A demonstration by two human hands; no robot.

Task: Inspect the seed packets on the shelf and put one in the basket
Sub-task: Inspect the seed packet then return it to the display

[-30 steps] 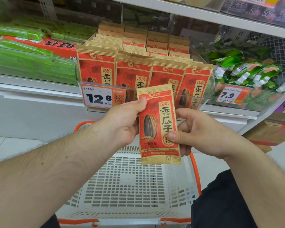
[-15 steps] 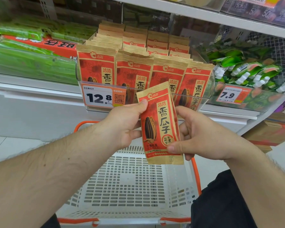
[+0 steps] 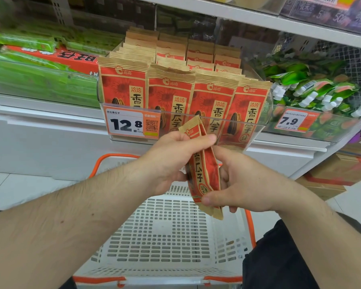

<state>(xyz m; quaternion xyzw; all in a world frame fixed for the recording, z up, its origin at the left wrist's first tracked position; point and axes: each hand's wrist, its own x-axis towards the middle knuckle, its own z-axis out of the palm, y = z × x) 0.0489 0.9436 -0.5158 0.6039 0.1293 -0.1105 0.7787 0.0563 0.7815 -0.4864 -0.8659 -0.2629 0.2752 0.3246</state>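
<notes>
I hold one red and tan seed packet [image 3: 204, 170] in both hands, above the basket and in front of the shelf. It is turned almost edge-on to me, its top tilted left. My left hand [image 3: 175, 159] grips its upper part, thumb across the front. My right hand [image 3: 242, 184] pinches its lower end between thumb and fingers. Rows of the same seed packets [image 3: 171, 94] stand upright in a clear shelf bin [image 3: 267, 109]. The white perforated basket [image 3: 169, 236] with orange handles sits below my hands, with nothing visible in it.
A 12.8 price tag [image 3: 131, 124] hangs on the bin's front. Green packets [image 3: 40, 80] fill the shelf at left. Green pouches with white caps [image 3: 313, 90] lie at right above a 7.9 tag [image 3: 294, 122]. Cardboard boxes [image 3: 338, 172] stand on the floor at right.
The packet faced me flat a second ago. Since then both hands have rotated it so that it is nearly edge-on and tilted, and it sits slightly lower.
</notes>
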